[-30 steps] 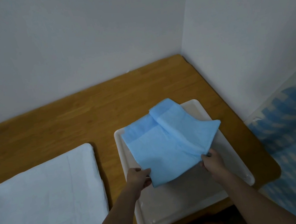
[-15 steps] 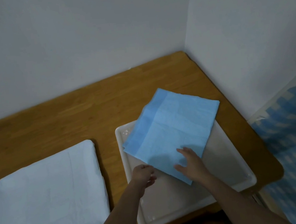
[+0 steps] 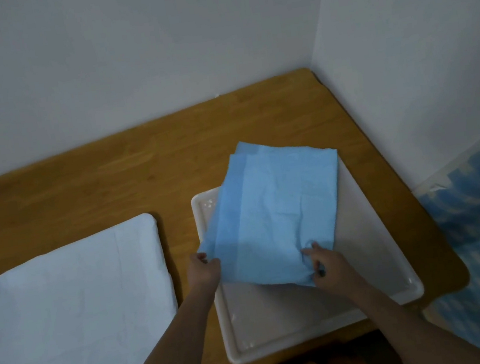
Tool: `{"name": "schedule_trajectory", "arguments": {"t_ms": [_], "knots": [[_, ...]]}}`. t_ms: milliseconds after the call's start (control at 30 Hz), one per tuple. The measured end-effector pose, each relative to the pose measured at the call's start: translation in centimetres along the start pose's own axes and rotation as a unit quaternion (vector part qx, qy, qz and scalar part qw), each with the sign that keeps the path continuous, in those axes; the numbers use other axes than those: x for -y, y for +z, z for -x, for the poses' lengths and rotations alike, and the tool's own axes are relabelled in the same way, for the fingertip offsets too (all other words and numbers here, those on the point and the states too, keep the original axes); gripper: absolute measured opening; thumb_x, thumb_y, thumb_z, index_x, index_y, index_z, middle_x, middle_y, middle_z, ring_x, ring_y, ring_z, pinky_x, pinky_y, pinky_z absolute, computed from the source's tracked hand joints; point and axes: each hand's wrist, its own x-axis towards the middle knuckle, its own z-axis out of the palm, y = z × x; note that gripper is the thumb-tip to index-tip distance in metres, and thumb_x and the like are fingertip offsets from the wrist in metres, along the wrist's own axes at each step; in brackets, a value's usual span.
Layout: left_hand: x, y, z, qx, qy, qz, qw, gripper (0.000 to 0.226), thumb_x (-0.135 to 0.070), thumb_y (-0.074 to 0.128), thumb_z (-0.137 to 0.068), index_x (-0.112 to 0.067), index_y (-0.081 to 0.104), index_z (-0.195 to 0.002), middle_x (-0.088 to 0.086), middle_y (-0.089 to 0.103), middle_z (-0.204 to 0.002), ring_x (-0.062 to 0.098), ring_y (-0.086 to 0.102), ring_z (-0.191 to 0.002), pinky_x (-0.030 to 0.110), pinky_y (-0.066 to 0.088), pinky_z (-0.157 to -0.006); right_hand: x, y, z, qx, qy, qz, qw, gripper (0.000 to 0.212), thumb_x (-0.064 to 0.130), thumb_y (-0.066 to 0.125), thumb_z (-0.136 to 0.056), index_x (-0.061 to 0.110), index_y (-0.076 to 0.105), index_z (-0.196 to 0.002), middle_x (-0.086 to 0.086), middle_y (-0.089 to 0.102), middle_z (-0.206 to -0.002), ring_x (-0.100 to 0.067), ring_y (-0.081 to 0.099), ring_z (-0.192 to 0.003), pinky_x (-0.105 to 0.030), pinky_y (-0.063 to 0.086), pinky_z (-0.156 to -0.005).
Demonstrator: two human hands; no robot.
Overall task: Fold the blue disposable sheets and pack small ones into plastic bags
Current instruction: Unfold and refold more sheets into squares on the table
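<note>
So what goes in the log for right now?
step: folding | left hand: pinches blue sheet | right hand: grips it | over white tray

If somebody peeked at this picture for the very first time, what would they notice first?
First the bright blue disposable sheet, partly folded, lying over the far part of the white tray near the table's right end. The left hand pinches its near left corner and the right hand grips its near right edge. On the left of the wooden table lies a big white folded stack.

one blue sheet [image 3: 279, 213], one white tray [image 3: 320, 317], one white stack [image 3: 76, 313], two hands
</note>
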Motion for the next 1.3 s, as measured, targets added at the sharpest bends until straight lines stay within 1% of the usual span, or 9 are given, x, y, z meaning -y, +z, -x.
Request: {"name": "schedule_trajectory", "arguments": {"t_ms": [167,300,433,767,900,1033,1167,1233,1300], "knots": [[1.4,-0.5,0.0,0.014,-0.018,-0.005,1.0,0.039,-0.008,0.059,-0.087,-0.006,0.047,-0.124,0.008,0.05,-0.111,0.027,0.053,-0.101,0.043,0.053,-0.088,1.1,-0.5,-0.5,-0.051,0.009,-0.014,0.999,0.021,-0.009,0.058,-0.071,0.009,0.056,-0.082,-0.014,0.065,-0.109,-0.03,0.059,-0.113,-0.026,0.045,-0.085],[1.3,-0.7,-0.1,0.041,-0.016,0.035,0.998,0.044,-0.01,0.06,-0.09,-0.01,0.048,-0.132,0.008,0.051,-0.12,0.025,0.056,-0.1,0.038,0.055,-0.08,2.8,1.2,0.1,0.066,-0.012,0.175,0.982,0.067,0.02,0.065,-0.08,0.028,0.042,-0.142,-0.011,0.034,-0.139,-0.028,0.034,-0.135,-0.03,0.034,-0.107],[0.5,-0.9,0.0,0.112,-0.032,0.09,0.989,0.036,-0.012,0.06,-0.09,-0.017,0.049,-0.124,0.004,0.056,-0.113,0.021,0.057,-0.096,0.03,0.052,-0.067,3.5,3.4,1.3,0.088,0.037,0.313,0.945,0.049,0.024,0.051,-0.095,0.038,0.038,-0.14,-0.006,0.011,-0.154,-0.035,0.005,-0.147,-0.046,0.022,-0.116],[-0.6,-1.7,0.4,0.127,0.013,0.129,0.983,0.028,-0.027,0.056,-0.094,-0.021,0.05,-0.121,-0.004,0.06,-0.103,0.018,0.06,-0.095,0.032,0.049,-0.078,5.1,1.1,0.7,-0.136,0.169,-0.029,0.976,0.006,0.01,0.045,-0.097,0.005,0.05,-0.097,-0.01,0.054,-0.091,-0.031,0.057,-0.09,-0.03,0.036,-0.067],[-1.8,-1.6,0.3,0.121,0.026,0.127,0.984,0.04,-0.03,0.056,-0.094,-0.018,0.048,-0.131,-0.006,0.059,-0.103,0.018,0.057,-0.099,0.035,0.047,-0.08,4.8,-0.2,1.2,-0.217,0.287,-0.214,0.908,0.022,0.013,0.04,-0.099,0.007,0.048,-0.119,-0.011,0.053,-0.102,-0.028,0.053,-0.088,-0.035,0.042,-0.072],[-2.8,-1.2,0.1,0.119,0.033,0.128,0.984,0.051,-0.029,0.058,-0.092,-0.017,0.042,-0.139,0.002,0.054,-0.13,0.022,0.055,-0.111,0.038,0.047,-0.088,3.9,-0.9,2.0,-0.298,0.357,-0.42,0.779,0.038,0.009,0.039,-0.099,0.006,0.039,-0.137,-0.016,0.051,-0.128,-0.036,0.054,-0.108,-0.052,0.051,-0.09],[-3.5,0.0,0.5,0.068,0.038,0.03,0.997,0.054,-0.029,0.06,-0.089,-0.02,0.043,-0.14,0.008,0.031,-0.144,0.029,0.046,-0.119,0.042,0.046,-0.095,3.4,-1.7,2.7,-0.348,0.36,-0.577,0.645,0.044,-0.005,0.038,-0.097,0.002,0.037,-0.14,-0.013,0.049,-0.121,-0.036,0.053,-0.108,-0.04,0.053,-0.076],[-3.4,0.9,1.5,0.05,0.032,-0.049,0.997,0.041,-0.027,0.055,-0.09,-0.015,0.05,-0.129,0.011,0.041,-0.127,0.029,0.049,-0.104,0.037,0.048,-0.084,3.4,-1.8,3.1,-0.335,0.353,-0.63,0.605,0.042,-0.006,0.04,-0.098,-0.008,0.036,-0.14,-0.024,0.046,-0.134,-0.044,0.047,-0.121,-0.022,0.05,-0.068],[-3.1,1.8,2.7,0.114,-0.018,-0.029,0.993,0.027,-0.024,0.055,-0.09,-0.011,0.054,-0.114,0.009,0.049,-0.098,0.025,0.05,-0.08,0.033,0.047,-0.067,3.6,-1.7,3.3,-0.33,0.36,-0.618,0.616,0.043,-0.005,0.038,-0.098,-0.003,0.038,-0.141,-0.023,0.046,-0.136,-0.044,0.046,-0.124,-0.033,0.053,-0.082]]}}
